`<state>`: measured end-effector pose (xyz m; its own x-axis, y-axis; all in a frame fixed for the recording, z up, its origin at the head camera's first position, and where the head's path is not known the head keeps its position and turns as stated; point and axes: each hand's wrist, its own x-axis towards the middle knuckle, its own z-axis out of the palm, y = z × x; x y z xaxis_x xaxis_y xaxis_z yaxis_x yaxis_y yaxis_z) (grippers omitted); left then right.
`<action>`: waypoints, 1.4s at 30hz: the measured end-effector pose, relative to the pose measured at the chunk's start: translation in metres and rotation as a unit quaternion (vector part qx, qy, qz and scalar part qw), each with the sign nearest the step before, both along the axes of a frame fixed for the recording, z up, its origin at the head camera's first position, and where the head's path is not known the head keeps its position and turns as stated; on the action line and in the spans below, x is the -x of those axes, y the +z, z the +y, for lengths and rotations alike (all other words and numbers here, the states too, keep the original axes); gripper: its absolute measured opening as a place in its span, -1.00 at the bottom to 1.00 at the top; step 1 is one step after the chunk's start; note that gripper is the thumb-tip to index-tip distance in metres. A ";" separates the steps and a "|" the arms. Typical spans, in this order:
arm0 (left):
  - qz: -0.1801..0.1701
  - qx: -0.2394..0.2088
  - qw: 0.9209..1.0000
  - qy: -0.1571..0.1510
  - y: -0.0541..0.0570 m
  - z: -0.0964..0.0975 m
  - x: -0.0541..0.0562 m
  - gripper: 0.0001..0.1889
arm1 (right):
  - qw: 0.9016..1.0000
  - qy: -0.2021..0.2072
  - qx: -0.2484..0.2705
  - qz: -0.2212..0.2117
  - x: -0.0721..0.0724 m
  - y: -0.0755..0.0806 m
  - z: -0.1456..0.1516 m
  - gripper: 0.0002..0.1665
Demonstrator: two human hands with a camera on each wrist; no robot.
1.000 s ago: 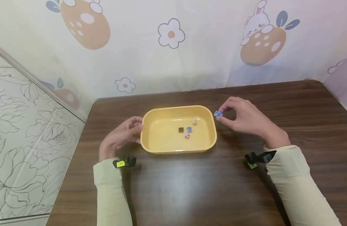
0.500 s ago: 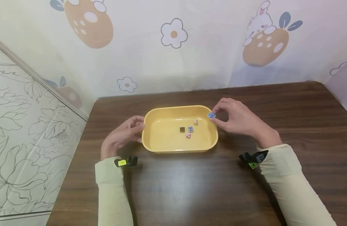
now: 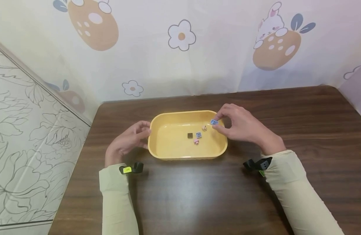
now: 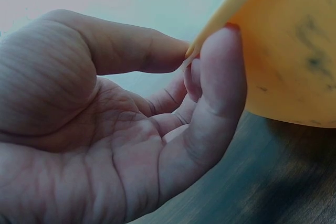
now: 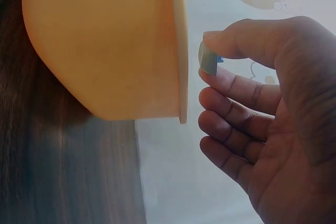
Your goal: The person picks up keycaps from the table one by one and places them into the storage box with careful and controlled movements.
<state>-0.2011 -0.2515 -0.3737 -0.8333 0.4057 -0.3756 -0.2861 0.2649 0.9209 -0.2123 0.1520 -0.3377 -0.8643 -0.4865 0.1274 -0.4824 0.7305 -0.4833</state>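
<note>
At the left end of a yellow plastic tray (image 3: 168, 143), my left hand (image 3: 128, 138) pinches the rim (image 4: 223, 14) between thumb and fingers. My right hand (image 3: 245, 127) is over the tray's right end and holds a small blue-and-white block (image 3: 214, 122) between thumb and index finger. In the right wrist view the block (image 5: 208, 59) shows a pale greenish side, and the other fingers are curled below it. Inside the tray lie a dark square piece (image 3: 190, 135), a blue-grey square piece (image 3: 199, 135), a pink piece (image 3: 196, 141) and a beige-pink piece (image 3: 204, 128).
The tray stands on a dark wood-grain table (image 3: 180, 192), nearer its back edge. Behind it rises a wall covering (image 3: 212, 65) printed with rabbits and flowers. A white panel with line-drawn flowers (image 3: 30, 156) borders the left side.
My right hand has carried the small block leftward, from outside the tray's right rim to over its inside. My left hand keeps its grip on the rim, and the pieces in the tray lie as before.
</note>
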 end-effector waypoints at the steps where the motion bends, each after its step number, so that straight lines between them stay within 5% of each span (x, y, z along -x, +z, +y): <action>1: 0.000 0.001 1.000 0.000 0.000 0.000 0.000 -0.56 | 1.000 0.001 -0.001 0.001 0.000 0.000 -0.001 -0.79; 42: -0.002 0.010 1.000 0.014 0.000 0.001 0.000 -0.54 | 0.998 0.054 0.007 -0.040 0.000 -0.010 -0.034 -0.84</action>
<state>-0.2012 -0.2505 -0.3738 -0.8424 0.3753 -0.3866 -0.2971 0.2751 0.9144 -0.2125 0.1181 -0.3478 -0.8150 -0.5755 0.0682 -0.5172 0.6693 -0.5334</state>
